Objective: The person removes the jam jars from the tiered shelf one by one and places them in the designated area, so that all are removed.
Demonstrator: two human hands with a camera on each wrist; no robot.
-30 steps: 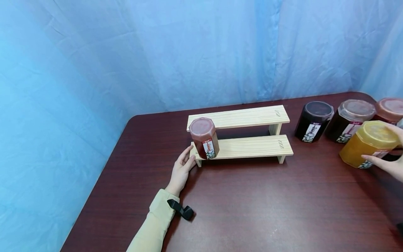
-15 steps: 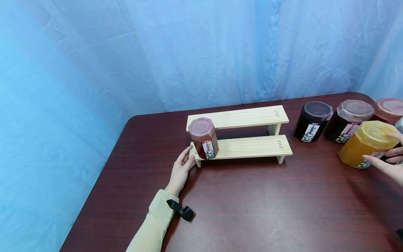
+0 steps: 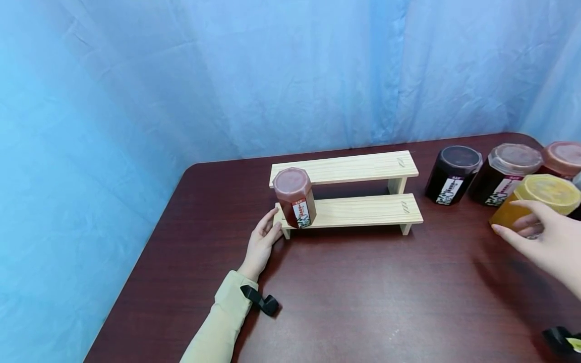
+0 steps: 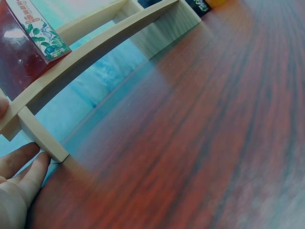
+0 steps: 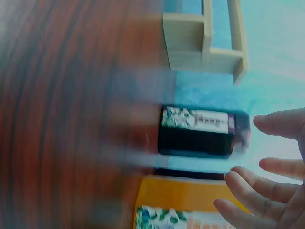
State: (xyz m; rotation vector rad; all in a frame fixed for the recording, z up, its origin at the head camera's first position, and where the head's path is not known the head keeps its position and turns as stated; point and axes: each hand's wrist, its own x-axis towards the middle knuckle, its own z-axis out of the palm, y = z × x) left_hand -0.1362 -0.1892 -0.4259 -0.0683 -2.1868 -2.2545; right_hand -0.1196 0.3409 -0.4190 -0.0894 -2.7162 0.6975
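Note:
My left hand [image 3: 260,247] holds the left end of a two-tier wooden display rack [image 3: 363,210], with fingers at the end board and leg. On the lower tier's left end stands a reddish-brown hexagonal jar [image 3: 295,199] with a white label. At the right, my right hand [image 3: 542,234] is spread in front of a yellow-orange jar [image 3: 551,194], hiding much of it. In the right wrist view the fingers of my right hand [image 5: 271,179] are apart with nothing between them, beside the yellow-orange jar [image 5: 176,193] and a dark jar [image 5: 195,143].
Right of the rack stand a black-lidded dark jar [image 3: 454,174], a clear-lidded dark jar [image 3: 508,174] and a pink-lidded jar [image 3: 565,156]. Another jar shows partly at the right edge. Blue curtains [image 3: 290,75] hang behind the dark wooden table [image 3: 363,292].
My right hand has let go of the yellow-orange jar and moved left in front of it. That jar stays in about the same place. My left hand and the rack have not visibly moved.

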